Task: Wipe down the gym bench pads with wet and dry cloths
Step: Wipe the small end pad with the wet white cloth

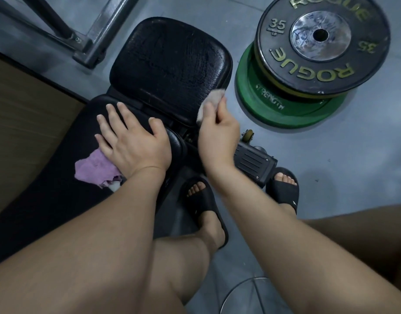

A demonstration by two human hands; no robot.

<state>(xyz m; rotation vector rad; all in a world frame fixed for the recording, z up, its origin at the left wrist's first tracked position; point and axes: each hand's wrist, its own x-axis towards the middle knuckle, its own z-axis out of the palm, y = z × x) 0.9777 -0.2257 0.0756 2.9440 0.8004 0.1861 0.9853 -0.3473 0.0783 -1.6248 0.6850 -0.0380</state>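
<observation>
The black seat pad (170, 62) of the gym bench lies ahead of me, its surface streaked. The long back pad (66, 177) runs toward the lower left. My right hand (217, 134) grips a pale cloth (212, 100) at the seat pad's right near corner. Flat on the back pad's end rests my left hand (131, 139), fingers spread. A purple cloth (97, 168) lies on the back pad, partly under that hand's heel and wrist.
A black 35 lb plate (324, 44) is stacked on a green plate (283, 105) on the grey floor to the right. A metal rack foot (90, 53) stands at upper left. The bench's foot with a wheel (251, 155) sits by my sandalled feet.
</observation>
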